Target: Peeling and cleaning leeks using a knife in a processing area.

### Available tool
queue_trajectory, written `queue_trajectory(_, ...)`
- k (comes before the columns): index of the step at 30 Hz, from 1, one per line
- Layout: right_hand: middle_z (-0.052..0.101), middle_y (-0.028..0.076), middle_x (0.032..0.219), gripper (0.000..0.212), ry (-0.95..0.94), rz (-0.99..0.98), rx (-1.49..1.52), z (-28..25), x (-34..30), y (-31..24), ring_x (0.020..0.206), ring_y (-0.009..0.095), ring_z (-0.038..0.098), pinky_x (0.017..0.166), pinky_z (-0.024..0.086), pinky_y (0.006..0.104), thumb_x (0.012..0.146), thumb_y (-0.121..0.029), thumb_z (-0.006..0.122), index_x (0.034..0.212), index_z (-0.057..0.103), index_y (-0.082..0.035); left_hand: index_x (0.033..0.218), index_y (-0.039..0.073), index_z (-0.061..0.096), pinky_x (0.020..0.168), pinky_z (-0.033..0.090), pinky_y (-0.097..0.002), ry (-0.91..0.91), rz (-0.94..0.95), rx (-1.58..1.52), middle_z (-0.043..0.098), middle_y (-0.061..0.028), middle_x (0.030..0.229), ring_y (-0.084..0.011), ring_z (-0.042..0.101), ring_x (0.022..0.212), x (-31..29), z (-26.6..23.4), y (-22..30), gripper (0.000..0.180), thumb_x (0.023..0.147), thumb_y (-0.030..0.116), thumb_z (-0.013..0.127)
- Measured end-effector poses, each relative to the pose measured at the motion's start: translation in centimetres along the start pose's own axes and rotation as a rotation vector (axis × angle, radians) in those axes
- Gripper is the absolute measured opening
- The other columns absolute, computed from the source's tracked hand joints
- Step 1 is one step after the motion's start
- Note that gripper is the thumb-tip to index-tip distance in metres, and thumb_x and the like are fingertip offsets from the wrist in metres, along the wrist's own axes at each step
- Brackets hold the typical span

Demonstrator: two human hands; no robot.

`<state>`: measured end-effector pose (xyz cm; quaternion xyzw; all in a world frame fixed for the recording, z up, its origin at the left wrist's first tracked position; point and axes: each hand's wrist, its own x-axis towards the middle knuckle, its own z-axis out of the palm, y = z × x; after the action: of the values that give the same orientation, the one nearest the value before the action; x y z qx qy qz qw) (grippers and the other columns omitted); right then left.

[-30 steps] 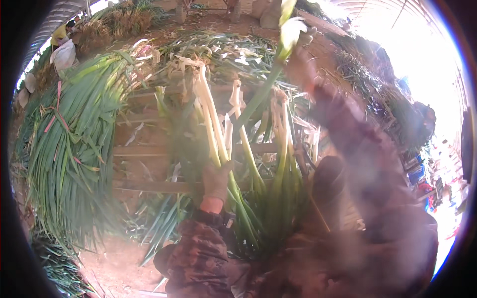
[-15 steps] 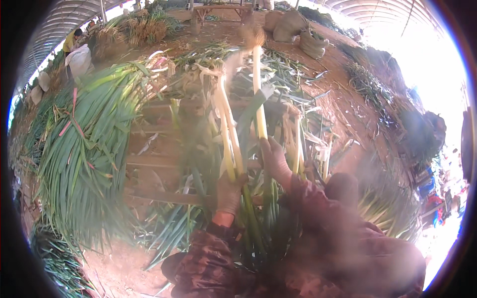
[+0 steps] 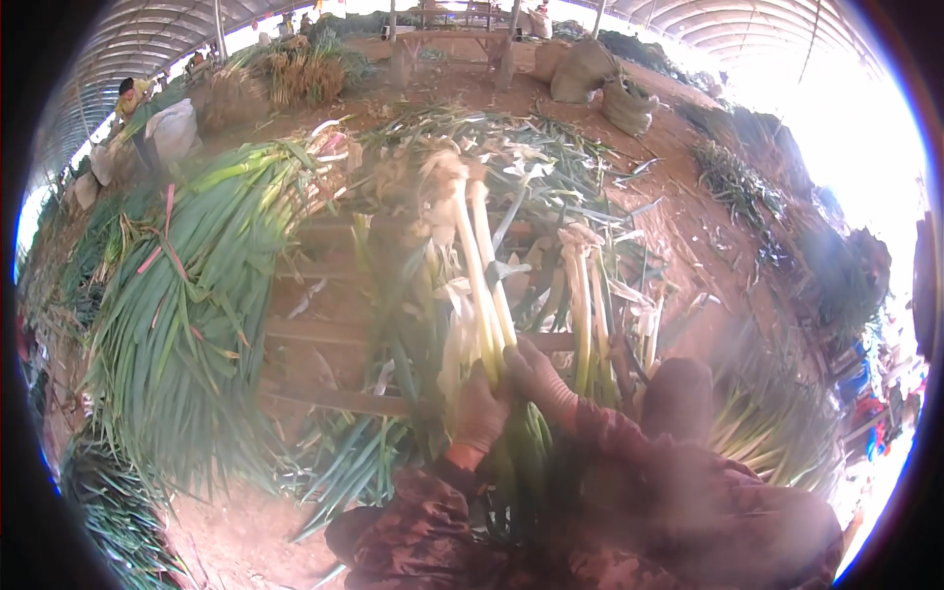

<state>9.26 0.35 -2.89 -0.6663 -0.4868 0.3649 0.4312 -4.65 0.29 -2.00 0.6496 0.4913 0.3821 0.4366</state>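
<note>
Several long green onions [image 3: 474, 261] stand up in front of me, pale shanks and roots pointing away, green leaves trailing toward my lap. My left hand [image 3: 482, 405] is closed around the lower part of the shanks. Beside it, almost touching, my right hand [image 3: 543, 382] pinches another onion stalk at the edge of the same group. Their lower leaves are partly hidden by my hands and sleeves. To the right, more peeled onions [image 3: 582, 305] with dry tops lean upright near a dark stick-like piece [image 3: 623, 364].
A large heap of green onions [image 3: 187, 285] lies at left. Wooden slats [image 3: 334, 401] run across in front of me over reddish soil. Loose leaves and peelings [image 3: 492, 147] spread beyond. Full sacks [image 3: 580, 71] and a wooden bench [image 3: 454, 37] stand farther back; a person [image 3: 133, 98] is at far left.
My right hand has brought its onion down and left against those in my left hand, so the root ends now sit close together. Both hands are nearer each other.
</note>
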Motion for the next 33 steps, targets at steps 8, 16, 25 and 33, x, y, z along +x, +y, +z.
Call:
queue_trajectory(8,0.066,0.021,0.109,0.07,-0.103,0.077,0.013,-3.0,-1.1,-1.2,0.1,0.028,0.066,0.092,0.051,0.038,0.078,-0.031,0.077,0.13,0.046,0.004,0.116,0.004,0.063,0.082,0.051,-0.045,-0.761,0.019,0.332,0.069,-0.02,0.096,-0.037,0.067,0.091,1.2,-3.3,3.3,0.047,0.085,0.039,0.071)
queue_trajectory(16,0.065,0.028,0.097,0.066,-0.11,0.025,-0.221,-3.0,-5.5,-4.9,0.094,0.041,0.067,0.084,0.054,0.0458,0.073,-0.031,0.077,0.119,0.045,0.004,0.107,0.003,0.065,0.051,0.048,-0.023,0.193,0.322,-0.148,0.065,0.0004,0.078,-0.008,0.062,0.066,8.2,-8.6,6.4,0.028,0.087,0.019,0.075)
queue_trajectory(25,0.065,0.019,0.097,0.069,-0.231,-0.075,-0.004,-5.2,-7.3,-2.7,0.088,0.028,0.068,0.082,0.054,0.038,0.076,-0.026,0.077,0.126,0.042,0.005,0.103,0.005,0.066,0.051,0.04,-0.0203,-0.183,0.088,-0.161,0.054,0.004,0.071,-0.003,0.05,0.061,16.2,-10.0,12.2,0.026,0.092,0.029,0.07)
queue_trajectory(33,0.062,0.011,0.106,0.073,-0.408,-0.022,0.356,-5.7,-8.0,-1.2,0.098,0.018,0.061,0.087,0.052,0.0325,0.077,-0.021,0.08,0.134,0.041,0.003,0.116,0.003,0.063,0.078,0.053,-0.0299,0.264,0.286,0.036,0.066,-0.0022,0.094,-0.0148,0.062,0.089,20.4,-20.4,10.6,0.036,0.083,0.012,0.074)
